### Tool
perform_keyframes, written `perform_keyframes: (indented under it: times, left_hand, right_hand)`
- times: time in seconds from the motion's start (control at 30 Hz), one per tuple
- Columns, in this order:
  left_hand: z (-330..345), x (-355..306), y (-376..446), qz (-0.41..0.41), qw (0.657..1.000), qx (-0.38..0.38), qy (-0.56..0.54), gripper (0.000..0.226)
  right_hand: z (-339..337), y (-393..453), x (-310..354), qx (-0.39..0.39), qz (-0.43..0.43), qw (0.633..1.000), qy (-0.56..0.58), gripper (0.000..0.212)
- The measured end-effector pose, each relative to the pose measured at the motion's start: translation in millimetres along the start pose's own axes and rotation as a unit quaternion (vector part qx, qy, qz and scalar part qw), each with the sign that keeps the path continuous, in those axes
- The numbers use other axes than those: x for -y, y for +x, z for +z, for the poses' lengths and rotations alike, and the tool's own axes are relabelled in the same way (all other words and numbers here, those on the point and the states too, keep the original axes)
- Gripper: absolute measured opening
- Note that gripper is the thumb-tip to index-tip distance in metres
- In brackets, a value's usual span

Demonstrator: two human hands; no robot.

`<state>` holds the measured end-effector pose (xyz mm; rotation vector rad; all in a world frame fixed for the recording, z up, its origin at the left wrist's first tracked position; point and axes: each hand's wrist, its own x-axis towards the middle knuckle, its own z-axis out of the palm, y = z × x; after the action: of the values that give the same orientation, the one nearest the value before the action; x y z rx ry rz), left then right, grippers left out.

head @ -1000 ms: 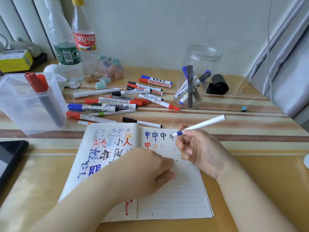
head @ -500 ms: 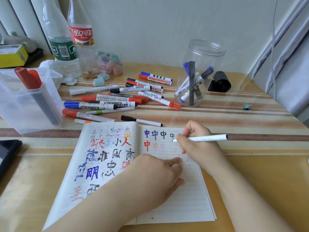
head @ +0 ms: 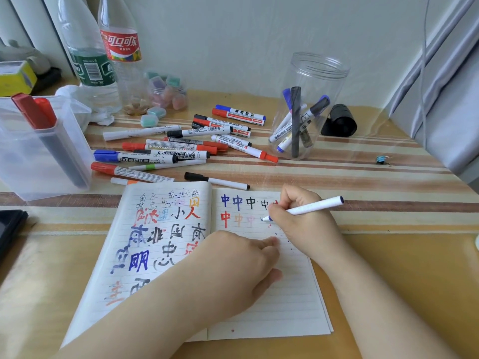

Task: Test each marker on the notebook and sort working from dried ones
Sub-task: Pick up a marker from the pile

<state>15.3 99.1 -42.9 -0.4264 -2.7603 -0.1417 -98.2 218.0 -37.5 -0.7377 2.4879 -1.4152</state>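
Observation:
An open lined notebook (head: 280,301) lies on the table, its pages covered with coloured characters. My right hand (head: 303,224) grips a thin white marker (head: 313,207) with a blue tip, and the tip touches the right page on the second row of marks. My left hand (head: 233,265) rests on the notebook near its spine with the fingers curled under; whether it holds anything is hidden. Several capped markers (head: 178,149) lie in a heap behind the notebook. A clear round jar (head: 308,110) holds several markers. A clear plastic box (head: 39,151) at the left holds two red-capped markers.
Two plastic bottles (head: 103,53) and a small jar of pastel erasers (head: 166,92) stand at the back left. A black cylinder (head: 339,120) lies right of the jar, a small binder clip (head: 382,159) further right. A dark tablet (head: 10,229) sits at the left edge. A curtain (head: 445,86) hangs at the right.
My right hand lowered the white marker from above the page down to the second row, where its tip now touches the paper. My left hand stayed on the notebook.

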Motion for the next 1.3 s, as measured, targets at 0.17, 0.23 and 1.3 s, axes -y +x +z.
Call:
perform_keyframes:
  times: [0.17,0.23,1.3]
  left_hand:
    - [-1.1,1.6,-0.2,-0.002,0.999,0.021,-0.026,0.03]
    - [-3.3,1.4,0.7,-0.002,0.998,0.046,-0.037,0.03]
    - [-8.4,11.3,3.2,-0.08,0.982,0.068,-0.154,0.035]
  right_hand:
    - [1.1,-0.1,-2.6,-0.012,-0.002,1.0,0.012,0.035]
    - [1.8,0.0,-2.9,-0.017,-0.007,1.0,0.011,0.035]
    - [0.9,0.8,-2.4,-0.031,0.006,0.999,0.001,0.034]
